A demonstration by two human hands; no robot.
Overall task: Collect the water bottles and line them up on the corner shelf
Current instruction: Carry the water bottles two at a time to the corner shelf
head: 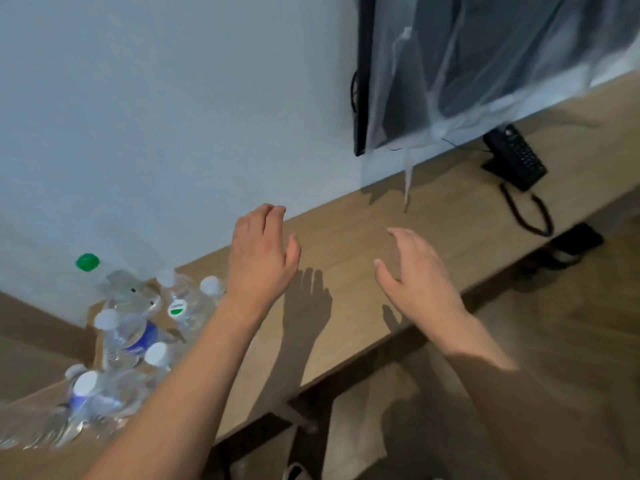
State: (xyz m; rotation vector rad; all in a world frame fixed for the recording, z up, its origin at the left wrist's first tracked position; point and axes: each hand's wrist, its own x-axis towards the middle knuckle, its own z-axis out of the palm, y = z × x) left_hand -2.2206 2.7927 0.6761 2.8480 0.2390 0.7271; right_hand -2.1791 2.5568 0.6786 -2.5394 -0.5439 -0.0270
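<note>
Both hands hover empty over the wooden shelf top [398, 237]. The left hand [259, 254] has its fingers loosely bent and drooping toward the wall edge, holding nothing; the right hand [415, 271] is spread in a relaxed cup, thumb apart from the fingers, also holding nothing. Neither touches the wood as far as can be told; their shadows fall on the surface just below them.

The water bottles [131, 334] stand clustered at about eight o'clock from the left hand, in the corner where the shelf meets the wall. Most are clear with white caps, two show blue labels, one a green-and-white label, and a green-capped bottle [87, 262] stands at the back against the wall. They look bunched together, not in a tidy row.

My judgement: this is a pause between bottles, with collecting largely done or another fetch pending, and lining up not yet finished. The next move probably calls for either reaching toward eight o'clock to straighten the cluster, or turning away to find more bottles; thin clear bottles tip easily, so a gentle grip at mid-body would suit.

Outward, at one o'clock, a wall-mounted television [485, 64] hangs draped in thin plastic sheeting. At two o'clock a black telephone [516, 157] sits on the shelf, its cord [533, 216] looping toward the front edge. The wall [173, 98] is plain and pale, and the floor below is wood-toned.
</note>
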